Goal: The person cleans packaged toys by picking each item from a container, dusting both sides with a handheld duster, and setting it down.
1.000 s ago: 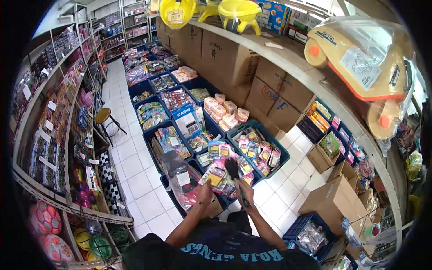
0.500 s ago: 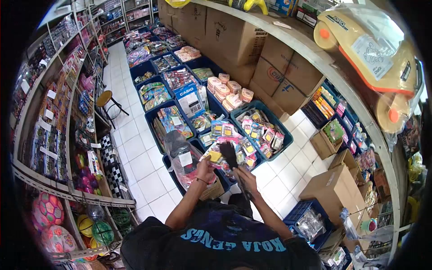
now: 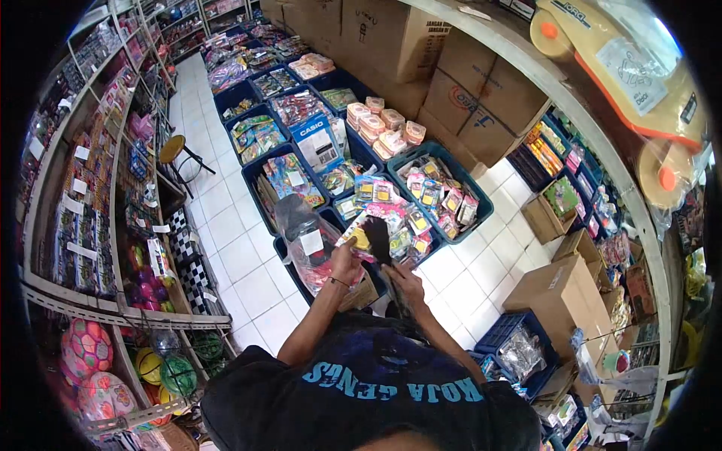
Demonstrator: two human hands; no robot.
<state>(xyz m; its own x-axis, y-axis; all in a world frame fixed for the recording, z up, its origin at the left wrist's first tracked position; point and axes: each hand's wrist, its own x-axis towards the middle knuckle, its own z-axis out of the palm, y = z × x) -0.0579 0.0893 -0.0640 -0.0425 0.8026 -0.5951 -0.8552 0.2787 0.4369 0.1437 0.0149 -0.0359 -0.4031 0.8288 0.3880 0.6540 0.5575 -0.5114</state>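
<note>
My left hand is closed on the edge of a small carded pack with a yellow piece in it. My right hand grips the handle of a black brush, its dark bristles pointing away from me and overlapping the pack's right side. Whether the bristles touch the pack I cannot tell. Just beyond both hands, a blue bin holds several similar carded packs. Left of my left hand, a clear plastic bag with a white label lies over another bin.
Several blue bins of packaged goods run away from me, with a CASIO box and pink-lidded containers among them. Shelves line the left, near a stool. Large cartons and a shelf with a yellow wheeled toy stand right.
The brush head has moved left and slightly up, across the pack's right side. My left hand keeps its hold on the pack. The whole view has shifted slightly.
</note>
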